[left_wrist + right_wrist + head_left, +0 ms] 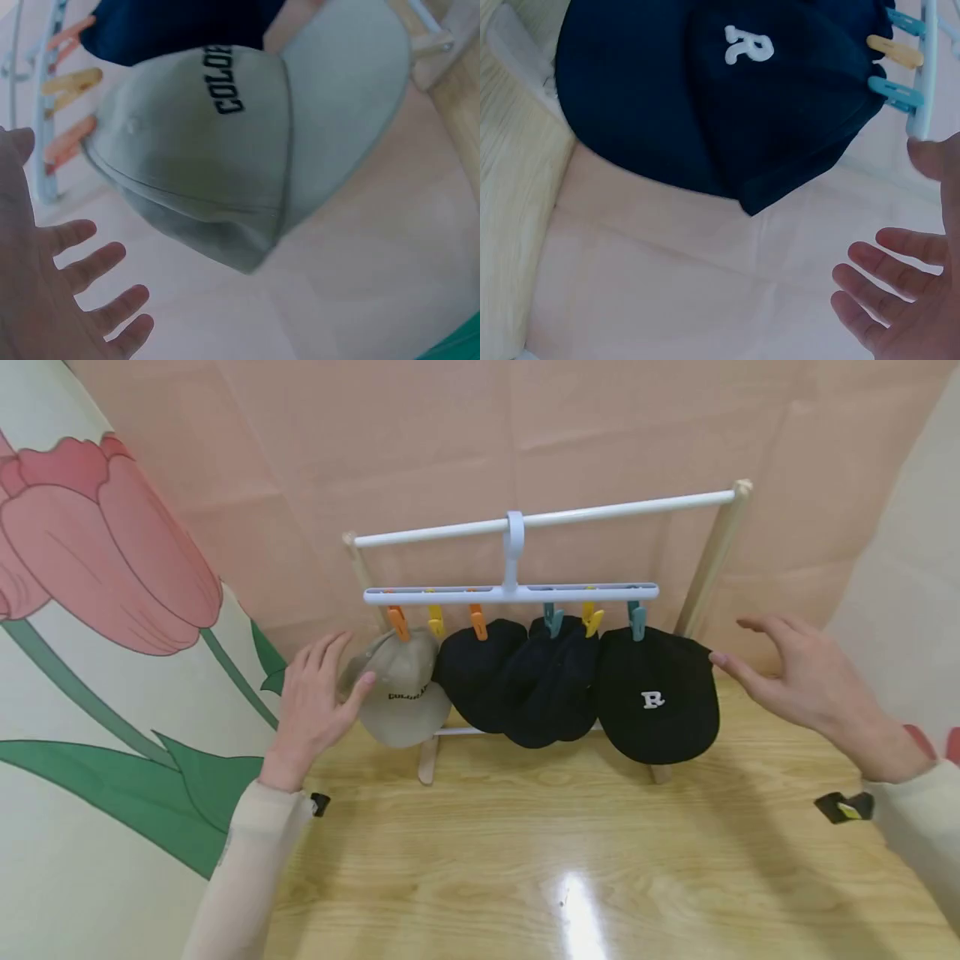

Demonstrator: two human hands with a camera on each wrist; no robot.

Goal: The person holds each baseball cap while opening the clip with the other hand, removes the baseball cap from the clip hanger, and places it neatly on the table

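Several baseball caps hang by clothespins from a pale clip hanger (pixel 510 594). The leftmost is a beige cap (pixel 408 714) with dark lettering; at the right end hangs a black cap (pixel 658 718) with a white R. Dark caps (pixel 480 672) overlap between them. My left hand (pixel 315 697) is beside the beige cap, fingers spread and holding nothing, as the left wrist view also shows. On the other side my right hand (pixel 813 685) is held out near the black cap's edge, thumb toward it, its palm bare in the right wrist view.
The hanger hooks over the white bar (pixel 622 512) of a small rack with wooden posts (pixel 712 560) and feet, standing on a wood-grain surface (pixel 480 843). Orange, yellow and teal clothespins (pixel 637 621) line the hanger. A pink cloth (pixel 420 443) hangs behind; a tulip-print panel (pixel 112 543) is at left.
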